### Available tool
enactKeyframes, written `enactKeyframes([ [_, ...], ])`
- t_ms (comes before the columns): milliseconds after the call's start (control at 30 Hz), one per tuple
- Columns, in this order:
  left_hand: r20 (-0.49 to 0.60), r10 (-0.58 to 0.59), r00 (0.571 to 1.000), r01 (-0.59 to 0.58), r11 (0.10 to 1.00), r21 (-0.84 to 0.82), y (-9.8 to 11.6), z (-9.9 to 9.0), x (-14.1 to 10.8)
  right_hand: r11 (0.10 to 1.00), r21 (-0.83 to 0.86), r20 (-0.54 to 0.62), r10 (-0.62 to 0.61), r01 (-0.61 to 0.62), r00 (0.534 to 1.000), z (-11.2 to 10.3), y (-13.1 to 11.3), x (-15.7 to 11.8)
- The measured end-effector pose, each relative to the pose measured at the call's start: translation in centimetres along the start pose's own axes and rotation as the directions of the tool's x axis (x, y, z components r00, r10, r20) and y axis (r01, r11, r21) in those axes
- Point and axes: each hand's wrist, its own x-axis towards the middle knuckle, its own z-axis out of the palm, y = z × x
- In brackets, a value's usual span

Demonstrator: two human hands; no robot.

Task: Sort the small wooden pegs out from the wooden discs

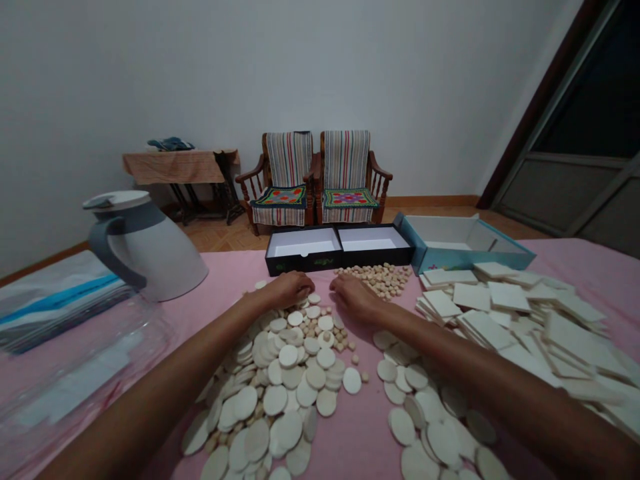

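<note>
My left hand rests at the far edge of a large pile of pale round discs, its fingers curled; what they hold, if anything, is hidden. Facing it, my right hand lies beside a heap of small wooden pieces, fingers bent together with their tips too small to make out. More small pieces are mixed among the discs between the hands. Under my right forearm spreads a second pile of discs. Just beyond both hands stands a black box with two white compartments.
A light blue open box stands behind a pile of square tiles at the right. On the left are a grey and white jug, clear plastic packaging and a packet. Pink cloth covers the table.
</note>
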Motion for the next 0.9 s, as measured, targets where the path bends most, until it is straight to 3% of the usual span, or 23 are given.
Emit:
enactKeyframes([
  [133, 0.028, 0.023, 0.999, -0.023, 1.000, -0.018, 1.3, -0.2, -0.6, 0.963, 0.268, 0.008, -0.030, 0.027, 1.000, 2.0, -3.5, -1.1],
  [333, 0.025, 0.031, 0.999, -0.030, 0.999, -0.027, 3.3, -0.8, -2.5, 0.922, 0.385, 0.007, -0.056, 0.049, 0.998, 2.7, -6.7, -3.7],
  [700, 0.049, 0.078, 0.996, -0.074, 0.994, -0.081, 4.8, -1.1, -4.3, 0.877, 0.477, 0.060, -0.092, 0.053, 0.994, 2.0, -8.1, -6.4],
  [900, 0.066, 0.110, 0.992, -0.102, 0.988, -0.117, 5.4, -1.5, -5.4, 0.826, 0.542, 0.033, -0.204, 0.154, 0.978, 1.1, -7.9, -7.1],
])
